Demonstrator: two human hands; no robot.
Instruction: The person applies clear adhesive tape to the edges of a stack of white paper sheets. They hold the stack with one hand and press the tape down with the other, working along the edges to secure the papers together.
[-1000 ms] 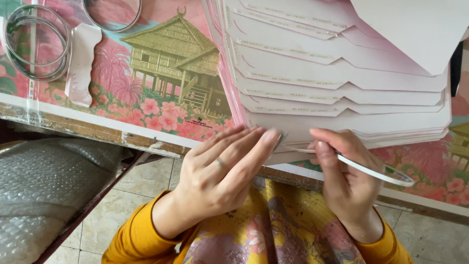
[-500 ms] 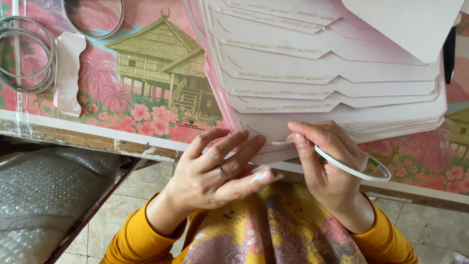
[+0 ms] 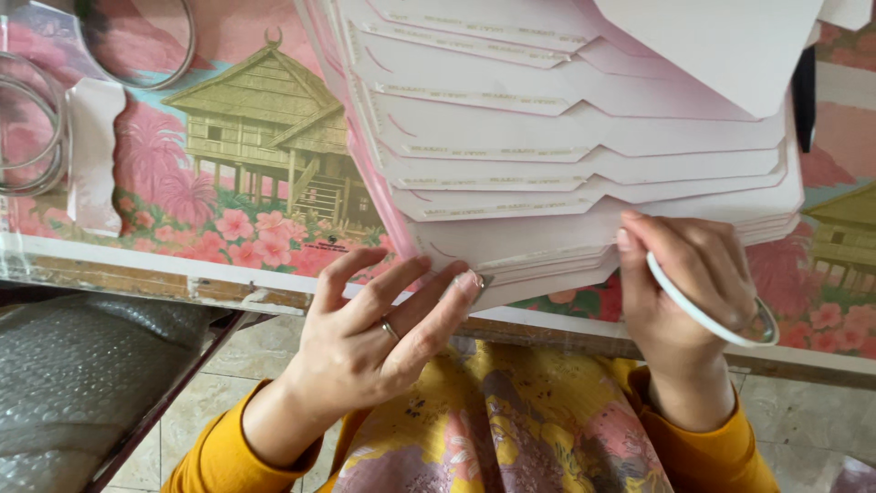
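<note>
Since a second ago the left hand [image 3: 383,338] has slid from lying flat on the stack's near edge to pinching at its lower corner, near the frame's centre. Its fingers [image 3: 461,290] are now spread, with the tips set against the bottom cards [image 3: 566,183], as if picking one sheet loose from the pile; no card is gripped yet. The wrist is bent up from the lap and the palm faces the surface [image 3: 137,265].

The right hand [image 3: 689,292], at lower right, has kept its place. It is curled around a thin white ring [image 3: 707,315], its fingers closed on it, while the thumb side presses the stack's edge to steady it.

The fanned stack of white and pink cards fills the upper middle of the frame, overhanging the surface's near edge. Clear rings [image 3: 36,128] lie at the upper left, well apart.
</note>
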